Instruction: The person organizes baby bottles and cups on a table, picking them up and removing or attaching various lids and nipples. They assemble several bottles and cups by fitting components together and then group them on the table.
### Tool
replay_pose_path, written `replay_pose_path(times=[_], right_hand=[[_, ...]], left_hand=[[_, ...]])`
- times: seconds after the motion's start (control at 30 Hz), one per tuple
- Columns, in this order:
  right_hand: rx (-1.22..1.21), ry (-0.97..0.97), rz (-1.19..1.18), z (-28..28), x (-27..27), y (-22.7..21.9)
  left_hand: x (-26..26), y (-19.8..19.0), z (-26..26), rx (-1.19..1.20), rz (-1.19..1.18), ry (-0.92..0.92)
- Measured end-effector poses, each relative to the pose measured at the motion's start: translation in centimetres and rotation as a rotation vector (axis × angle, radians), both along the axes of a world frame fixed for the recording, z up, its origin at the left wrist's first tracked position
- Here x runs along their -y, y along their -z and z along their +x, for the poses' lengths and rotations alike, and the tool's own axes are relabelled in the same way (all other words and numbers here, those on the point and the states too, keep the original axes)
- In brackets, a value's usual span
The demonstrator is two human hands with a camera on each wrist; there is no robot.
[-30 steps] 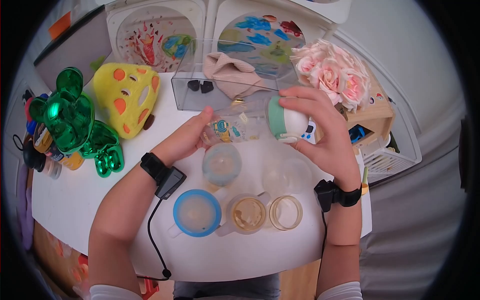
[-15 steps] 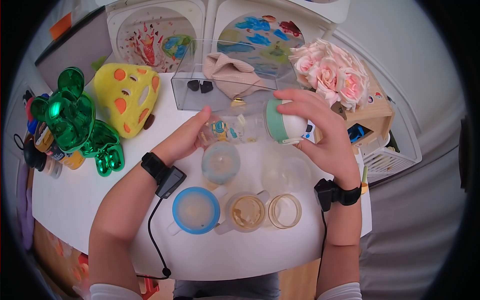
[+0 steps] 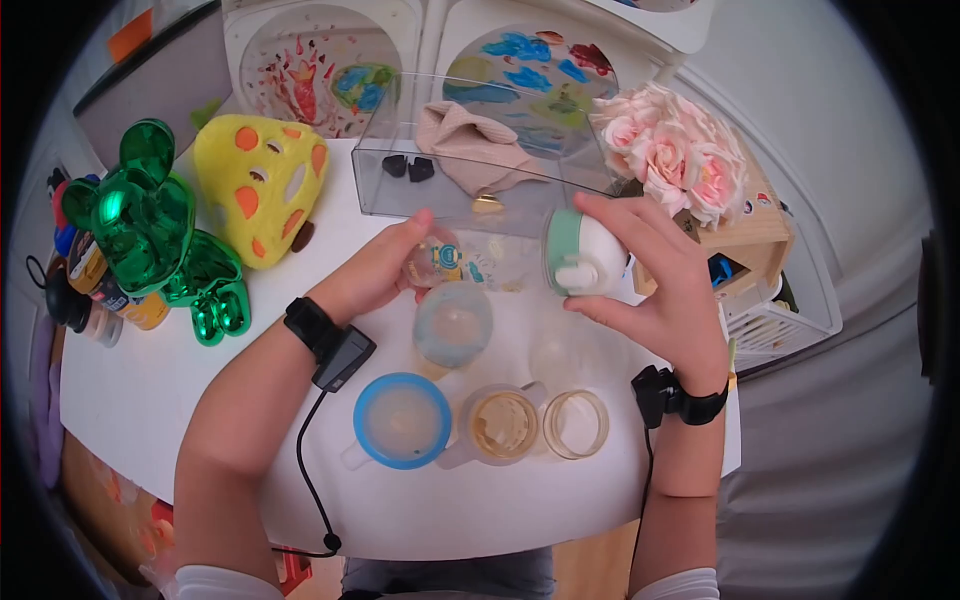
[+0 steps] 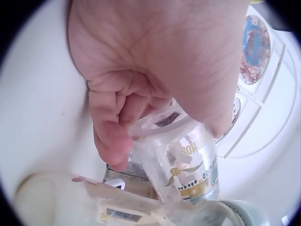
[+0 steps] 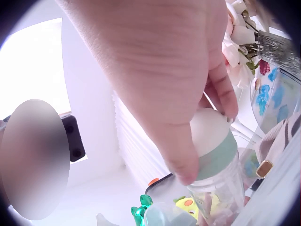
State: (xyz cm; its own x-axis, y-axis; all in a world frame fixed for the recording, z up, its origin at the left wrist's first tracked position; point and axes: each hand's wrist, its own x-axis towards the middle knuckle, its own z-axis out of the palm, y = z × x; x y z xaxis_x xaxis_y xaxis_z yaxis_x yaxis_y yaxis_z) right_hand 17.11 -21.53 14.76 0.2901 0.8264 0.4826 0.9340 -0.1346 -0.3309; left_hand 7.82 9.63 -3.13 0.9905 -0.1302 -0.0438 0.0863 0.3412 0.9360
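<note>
A clear bottle (image 3: 490, 262) with printed cartoon figures lies sideways above the table, between the hands. The left hand (image 3: 375, 268) holds it round the base end, thumb on top; its curled fingers show in the left wrist view beside the printed wall (image 4: 188, 165). At the other end sits a green-and-white lid (image 3: 590, 250). The right hand (image 3: 670, 280) grips this lid between thumb below and fingers above. In the right wrist view, the thumb presses along the lid's green band (image 5: 218, 160), and the lid sits against the bottle's neck.
Nearer the body stand a blue-rimmed cup (image 3: 403, 420), an amber-rimmed handled cup (image 3: 503, 425) and a clear jar (image 3: 576, 425). A pale round container (image 3: 453, 325) is below the bottle. Behind stands a clear box (image 3: 375, 185), flanked by a yellow plush (image 3: 265, 190) and pink roses (image 3: 670, 150).
The right hand has turned the lid, bringing a white tab round to the near side, and its fingers have spread wider. The left hand keeps its hold on the bottle.
</note>
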Motion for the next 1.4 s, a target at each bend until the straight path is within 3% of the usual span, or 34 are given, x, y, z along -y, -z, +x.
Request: replay_pose_path(times=[0.1,0.33,0.4,0.5,0.6,0.8,1.13,1.4], right_hand=[[-0.033,0.13,-0.122,-0.5,0.2,-0.4],[-0.019,0.239,-0.146,0.1,-0.4,2.6],[-0.286,0.36,-0.144,0.0,-0.6,2.3],[-0.404,0.413,-0.163,0.1,-0.7,2.0],[-0.574,0.331,-0.104,0.2,-0.3,1.9],[-0.547,0.09,-0.001,1.6,0.2,2.8],[-0.5,0.039,0.037,1.3,0.6,1.9],[-0.441,0.118,0.028,1.2,0.3,1.8]], left_hand=[[-0.1,0.3,0.1,0.04,0.033,0.007],[0.7,-0.4,-0.4,0.108,0.118,-0.086],[0.7,-0.6,-0.4,0.127,0.117,-0.066],[0.9,-0.8,-0.4,0.171,0.112,-0.049],[1.4,-1.1,-0.5,0.157,0.054,-0.082],[1.1,-0.8,-0.3,0.103,-0.035,-0.08],[1.2,-1.2,-0.3,0.019,-0.093,-0.112],[1.1,-0.6,-0.3,0.073,-0.043,-0.129]])
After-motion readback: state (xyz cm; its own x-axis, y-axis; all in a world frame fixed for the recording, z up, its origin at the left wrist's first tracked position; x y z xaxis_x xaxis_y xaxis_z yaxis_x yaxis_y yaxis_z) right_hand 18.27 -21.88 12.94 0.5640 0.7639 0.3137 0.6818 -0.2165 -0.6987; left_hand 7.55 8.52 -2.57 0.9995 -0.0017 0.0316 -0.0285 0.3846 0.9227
